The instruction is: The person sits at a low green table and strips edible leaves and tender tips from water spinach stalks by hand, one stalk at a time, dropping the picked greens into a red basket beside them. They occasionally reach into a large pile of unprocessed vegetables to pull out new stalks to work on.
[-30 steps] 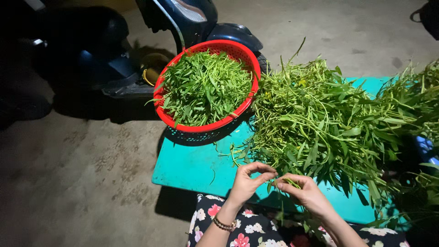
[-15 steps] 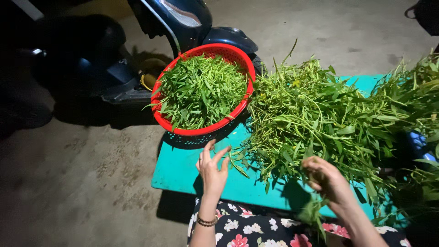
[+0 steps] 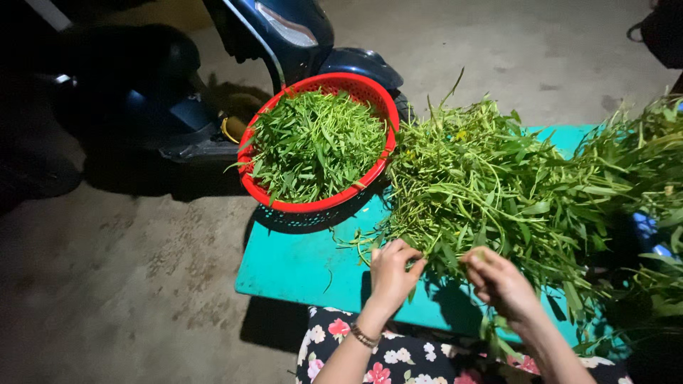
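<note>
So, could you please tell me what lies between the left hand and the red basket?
In the head view, a bare stretch of the teal table separates the left hand from the red basket, crossed only by the basket's shadow and a few stray green stems.

My lap cloth (image 3: 405, 355) is black with pink and white flowers; the table (image 3: 299, 263) is teal, the basket (image 3: 284, 195) red (greens (image 3: 498, 185) all green).

Bare hands (image 3: 393, 276), a beaded bracelet (image 3: 364, 336), dark floral-print clothing (image 3: 398, 355).
</note>
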Motion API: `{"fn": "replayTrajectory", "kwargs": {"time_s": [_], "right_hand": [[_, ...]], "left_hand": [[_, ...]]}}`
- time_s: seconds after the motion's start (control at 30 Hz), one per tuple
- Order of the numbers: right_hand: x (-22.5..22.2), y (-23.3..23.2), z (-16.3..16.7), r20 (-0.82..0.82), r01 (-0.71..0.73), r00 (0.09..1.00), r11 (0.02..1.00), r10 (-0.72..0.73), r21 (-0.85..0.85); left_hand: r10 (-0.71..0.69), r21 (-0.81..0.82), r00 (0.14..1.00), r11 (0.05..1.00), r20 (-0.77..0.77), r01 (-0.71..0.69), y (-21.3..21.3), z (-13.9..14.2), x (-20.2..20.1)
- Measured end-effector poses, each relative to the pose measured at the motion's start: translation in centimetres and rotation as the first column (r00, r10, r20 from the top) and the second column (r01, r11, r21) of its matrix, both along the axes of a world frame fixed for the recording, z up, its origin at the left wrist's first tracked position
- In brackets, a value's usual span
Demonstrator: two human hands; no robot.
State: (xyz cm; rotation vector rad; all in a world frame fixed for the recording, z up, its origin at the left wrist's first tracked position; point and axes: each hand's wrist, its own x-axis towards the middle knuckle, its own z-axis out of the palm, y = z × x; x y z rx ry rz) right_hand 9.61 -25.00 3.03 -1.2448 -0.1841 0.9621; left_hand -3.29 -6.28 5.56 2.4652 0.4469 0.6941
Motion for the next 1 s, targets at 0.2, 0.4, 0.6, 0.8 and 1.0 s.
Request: {"fn": "replayTrajectory", "kwargs": {"time_s": [0.2, 0.4, 0.6, 0.8, 1.0], "right_hand": [[0.0, 3.1, -3.2, 0.46, -0.031, 0.873, 0.959, 0.164, -0.283], [1.6, 1.9, -3.2, 0.508, 0.045, 0.856, 0.964, 0.097, -0.261], [-2.2, -0.2, 0.2, 0.86, 0.181, 0.5, 0.983, -0.099, 0.008], [-5.6, 2.0, 1.3, 0.993, 0.004, 0.033, 0.993, 0.115, -0.115], [-6.6, 2.6, 1.3, 0.97, 0.056, -0.057, 0.971, 0.235, -0.232]], "left_hand": [[0.006, -0.281, 0.994, 0.959, 0.111, 0.026, 3.1, 2.1, -3.8], [-0.02, -0.287, 0.981, 0.955, 0.192, 0.075, 4.9, 4.2, -5.9], [-0.19, -0.272, 0.968, 0.934, 0.164, 0.23, 4.1, 4.3, -6.7], [-0.274, -0.255, 0.959, 0.924, 0.074, 0.284, 2.7, 4.1, -6.3], [-0.271, -0.273, 0.96, 0.92, 0.073, 0.28, 1.4, 3.8, -5.6]]}}
